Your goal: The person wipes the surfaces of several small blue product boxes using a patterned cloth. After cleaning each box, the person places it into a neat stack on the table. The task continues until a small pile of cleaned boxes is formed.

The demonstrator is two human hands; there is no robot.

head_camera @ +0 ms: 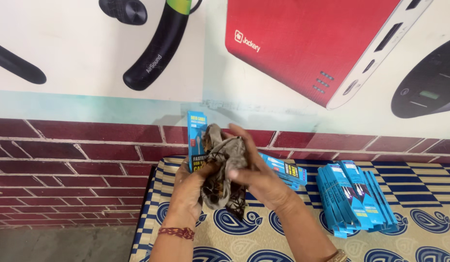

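Note:
My left hand (190,187) holds a slim blue cable box (196,140) upright, its top sticking up above my fingers. My right hand (256,170) presses a crumpled grey-brown cloth (225,167) against the box; the cloth hangs down between both hands. A red thread band sits on my left wrist. Just behind my right hand lie a few more blue boxes (288,171) flat on the patterned cover.
A row of several blue boxes (353,199) leans together at the right on the blue, cream and checked patterned cover (419,228). Behind it runs a red painted brick wall (65,179) with a poster of gadgets above. Grey floor (55,245) lies at the lower left.

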